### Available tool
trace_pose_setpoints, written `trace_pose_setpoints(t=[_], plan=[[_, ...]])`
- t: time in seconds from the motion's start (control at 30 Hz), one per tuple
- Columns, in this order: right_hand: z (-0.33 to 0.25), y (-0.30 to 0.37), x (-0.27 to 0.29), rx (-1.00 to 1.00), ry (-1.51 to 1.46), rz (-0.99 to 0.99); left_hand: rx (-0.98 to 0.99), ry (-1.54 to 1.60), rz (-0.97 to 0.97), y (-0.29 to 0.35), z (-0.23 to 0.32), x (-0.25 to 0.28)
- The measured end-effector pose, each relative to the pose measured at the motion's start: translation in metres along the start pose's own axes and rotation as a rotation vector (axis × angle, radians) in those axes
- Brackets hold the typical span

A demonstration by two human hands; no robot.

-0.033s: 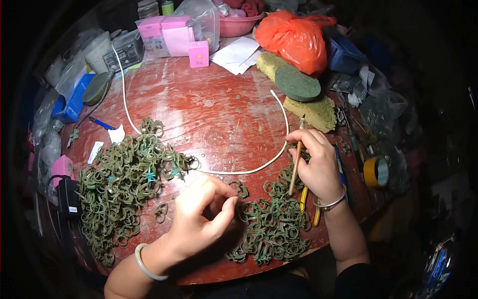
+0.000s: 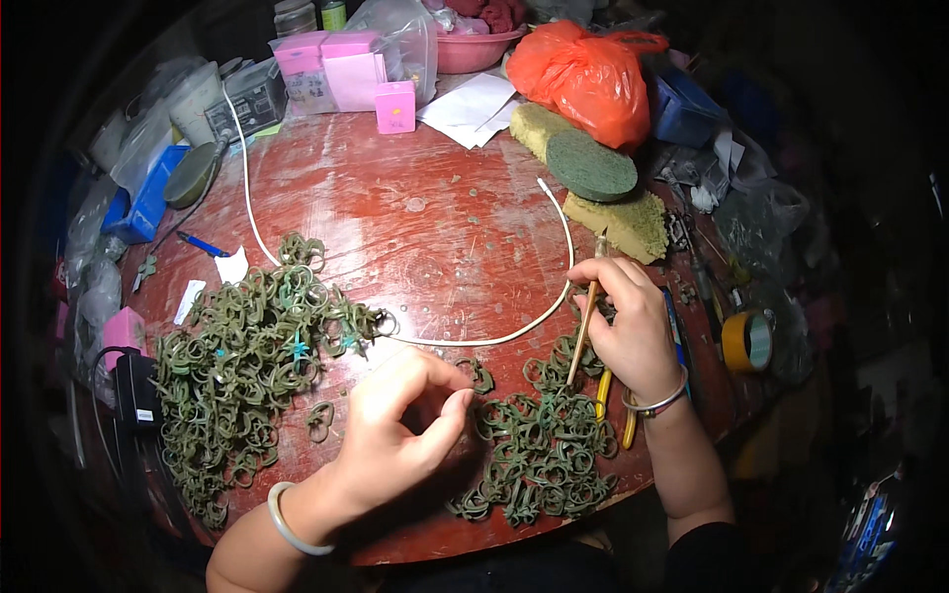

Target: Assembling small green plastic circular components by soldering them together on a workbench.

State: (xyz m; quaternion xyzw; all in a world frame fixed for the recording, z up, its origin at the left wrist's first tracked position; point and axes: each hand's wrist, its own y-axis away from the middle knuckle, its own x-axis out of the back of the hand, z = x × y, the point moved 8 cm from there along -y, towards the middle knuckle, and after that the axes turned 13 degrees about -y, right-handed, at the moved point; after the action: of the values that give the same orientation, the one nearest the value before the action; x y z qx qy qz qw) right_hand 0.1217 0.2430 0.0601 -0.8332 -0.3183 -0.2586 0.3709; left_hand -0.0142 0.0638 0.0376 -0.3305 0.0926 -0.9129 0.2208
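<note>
My left hand [image 2: 405, 410] is closed in a pinch, thumb and forefinger together. At its fingertips is a dark green ring-shaped piece [image 2: 479, 376]; the contact is partly hidden. My right hand [image 2: 633, 331] is closed around a slim brown-handled tool [image 2: 585, 331], its metal collar and dark pointed tip facing up and away. Under the tool's lower end lies a smaller pile of green rings [image 2: 544, 460]. To the left of my left hand spreads a larger pile of similar rings [image 2: 237, 366], with one loose ring [image 2: 319, 421] between.
A pale cord [image 2: 484, 342] curves over the red table [image 2: 366, 217]. Yellow-handled pliers [image 2: 629, 425] lie by my right wrist, tape [image 2: 746, 341] farther right. Sponges [image 2: 633, 222], a green round pad [image 2: 591, 165] and a red bag [image 2: 583, 79] stand behind. Pink boxes [image 2: 394, 107] are at the back.
In my right hand, the tool has tilted slightly, its lower end shifting left. My left hand is almost unmoved.
</note>
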Motion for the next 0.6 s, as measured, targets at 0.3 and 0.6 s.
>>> trace_pose_setpoints(t=[0.3, 0.6], plan=[[-0.027, 0.015, -0.016, -0.202, -0.892, 0.044, 0.176, 0.564, -0.128, 0.009, -0.019, -0.015], [-0.068, 0.021, -0.029, 0.051, -0.685, -0.162, 0.193, 0.639, -0.252, 0.013, -0.009, -0.028]])
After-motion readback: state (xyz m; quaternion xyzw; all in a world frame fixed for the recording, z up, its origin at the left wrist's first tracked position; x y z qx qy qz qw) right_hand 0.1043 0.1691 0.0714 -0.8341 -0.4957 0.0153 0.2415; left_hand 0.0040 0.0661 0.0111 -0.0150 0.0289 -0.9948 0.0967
